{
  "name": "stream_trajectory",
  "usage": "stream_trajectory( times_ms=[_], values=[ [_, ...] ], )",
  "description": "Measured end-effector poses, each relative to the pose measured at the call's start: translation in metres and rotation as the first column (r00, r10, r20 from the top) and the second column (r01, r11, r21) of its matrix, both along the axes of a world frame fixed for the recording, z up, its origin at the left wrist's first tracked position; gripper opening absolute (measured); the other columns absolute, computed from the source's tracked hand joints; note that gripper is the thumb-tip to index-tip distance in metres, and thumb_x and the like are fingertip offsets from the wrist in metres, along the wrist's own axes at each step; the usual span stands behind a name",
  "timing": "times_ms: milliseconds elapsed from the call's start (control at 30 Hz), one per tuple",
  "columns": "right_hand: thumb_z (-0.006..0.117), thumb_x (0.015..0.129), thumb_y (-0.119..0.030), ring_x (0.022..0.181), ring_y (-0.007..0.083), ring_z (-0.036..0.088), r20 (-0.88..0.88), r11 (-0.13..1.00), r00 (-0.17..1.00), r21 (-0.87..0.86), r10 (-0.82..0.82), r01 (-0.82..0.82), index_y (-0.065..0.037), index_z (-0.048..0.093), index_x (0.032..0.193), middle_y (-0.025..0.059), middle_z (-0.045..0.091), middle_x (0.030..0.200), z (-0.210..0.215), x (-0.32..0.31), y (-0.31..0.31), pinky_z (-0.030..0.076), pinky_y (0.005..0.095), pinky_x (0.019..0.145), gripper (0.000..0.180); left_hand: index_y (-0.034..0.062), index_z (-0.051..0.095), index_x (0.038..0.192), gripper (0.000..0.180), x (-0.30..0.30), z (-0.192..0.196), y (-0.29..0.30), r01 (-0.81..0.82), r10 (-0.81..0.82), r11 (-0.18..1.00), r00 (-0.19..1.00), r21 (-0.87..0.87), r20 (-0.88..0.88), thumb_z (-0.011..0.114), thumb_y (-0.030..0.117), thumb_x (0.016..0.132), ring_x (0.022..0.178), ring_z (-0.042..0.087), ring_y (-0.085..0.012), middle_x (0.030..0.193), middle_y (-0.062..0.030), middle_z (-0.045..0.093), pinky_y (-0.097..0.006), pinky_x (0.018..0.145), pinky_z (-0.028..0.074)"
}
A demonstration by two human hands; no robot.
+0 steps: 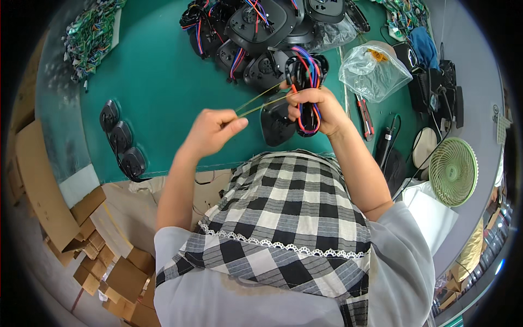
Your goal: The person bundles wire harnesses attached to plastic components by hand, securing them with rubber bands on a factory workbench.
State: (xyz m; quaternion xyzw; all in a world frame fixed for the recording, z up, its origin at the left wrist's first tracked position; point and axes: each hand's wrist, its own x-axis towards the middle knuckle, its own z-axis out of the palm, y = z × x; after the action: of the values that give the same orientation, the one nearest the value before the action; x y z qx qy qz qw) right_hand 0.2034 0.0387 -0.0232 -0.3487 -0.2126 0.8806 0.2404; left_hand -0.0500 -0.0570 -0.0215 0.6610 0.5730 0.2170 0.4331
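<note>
My right hand (325,109) is closed around a coiled bundle of cables (308,61), black with red and blue wires showing. From that bundle a thin yellowish rubber band (260,97) stretches leftward in two strands. Its other end is pinched in the closed fingers of my left hand (210,132). Just below and left of the bundle lies a black plastic housing (277,125), partly covered by my right hand. More black housings (259,27) with red and blue wires are heaped beyond my hands at the far side of the green table (158,82).
Three black round parts (121,136) lie at the left. A utility knife (365,117), a clear bag (376,76) with orange bands and a black-handled tool (385,144) lie at the right. A green fan (453,171) stands beside the table. Circuit boards (92,38) pile up far left.
</note>
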Motion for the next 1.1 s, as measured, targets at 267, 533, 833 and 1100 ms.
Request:
stream_trajectory(
  times_ms=[267,533,833,1100],
  values=[
    [0.066,0.073,-0.007,0.057,0.0213,0.055,-0.075,0.988,0.997,0.156,0.001,0.011,0.000,0.047,0.120,0.0102,0.054,0.077,0.017,0.005,-0.017,0.045,0.0341,0.057,0.051,0.0044,0.046,0.055,0.051,0.009,0.017,-0.019,-0.281,0.276,0.955,0.711,-0.099,0.646,0.049,0.033,0.097,0.046,0.040,-0.0078,0.052,-0.0020,0.047,-0.026,0.043,0.030],
    [0.065,0.076,-0.007,0.055,0.0196,0.056,0.121,0.999,0.992,0.029,0.034,-0.038,0.003,0.054,0.095,0.0111,0.058,0.072,0.014,0.021,-0.007,0.043,0.0298,0.053,0.025,0.0064,0.054,0.058,0.044,0.000,0.041,-0.030,-0.042,0.061,0.985,0.992,-0.170,0.110,0.048,0.029,0.095,0.041,0.043,-0.0142,0.050,-0.0051,0.050,-0.028,0.043,0.034],
    [0.059,0.086,-0.029,0.079,0.0256,0.058,-0.522,0.997,0.851,-0.078,-0.059,0.021,0.001,0.052,0.119,0.0147,0.058,0.096,0.001,-0.002,-0.037,0.047,0.0346,0.075,0.045,0.0092,0.024,0.146,0.051,0.053,-0.021,-0.022,0.012,0.316,0.872,-0.777,-0.489,0.544,0.039,0.006,0.098,0.107,0.060,-0.0178,0.148,-0.0069,0.033,-0.030,0.090,0.053],
    [0.047,0.097,-0.038,0.078,0.0242,0.062,-0.358,0.985,0.921,0.015,-0.153,0.170,-0.002,0.049,0.123,0.0175,0.062,0.101,-0.007,-0.014,-0.044,0.051,0.0331,0.073,0.045,0.0002,0.032,0.139,0.118,0.078,-0.016,0.001,-0.310,0.398,0.867,-0.043,-0.391,0.917,0.068,0.074,0.055,0.130,0.039,-0.0254,0.137,-0.0098,0.043,-0.037,0.107,0.033]
  ],
)
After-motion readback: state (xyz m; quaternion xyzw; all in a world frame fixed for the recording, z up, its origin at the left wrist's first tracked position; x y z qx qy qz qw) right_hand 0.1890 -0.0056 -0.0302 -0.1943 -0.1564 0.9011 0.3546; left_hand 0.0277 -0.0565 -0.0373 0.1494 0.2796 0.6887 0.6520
